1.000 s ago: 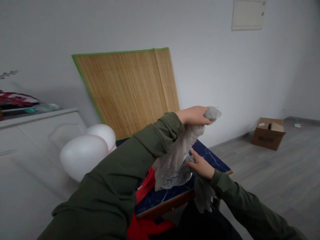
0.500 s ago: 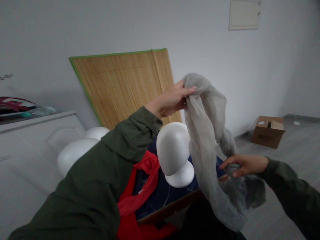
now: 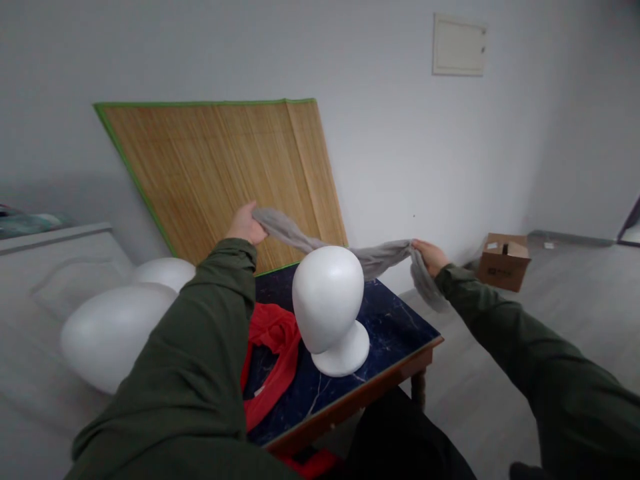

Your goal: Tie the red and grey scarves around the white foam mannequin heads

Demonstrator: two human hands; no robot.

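Note:
A grey scarf [image 3: 384,259] is stretched sideways behind a white mannequin head [image 3: 327,300], which stands upright on a dark blue marbled table [image 3: 395,327]. My left hand [image 3: 247,225] is closed on the scarf's left part, in front of the bamboo mat. To the right of the head, my right hand [image 3: 431,257] grips the scarf too, and a loose length hangs below it. The head hides part of the scarf's middle. A red scarf [image 3: 273,333] lies on the table left of the head and hangs over the front edge.
Two more white mannequin heads [image 3: 117,333] are at the left, partly behind my sleeve, by a white cabinet [image 3: 65,267]. A bamboo mat [image 3: 220,173] with green edging leans on the wall. A cardboard box [image 3: 503,261] sits on the floor at the right.
The grey scarf, bunched and hanging right of the head before, is now drawn out lengthwise behind it. My left hand moved left, my right hand up and slightly left.

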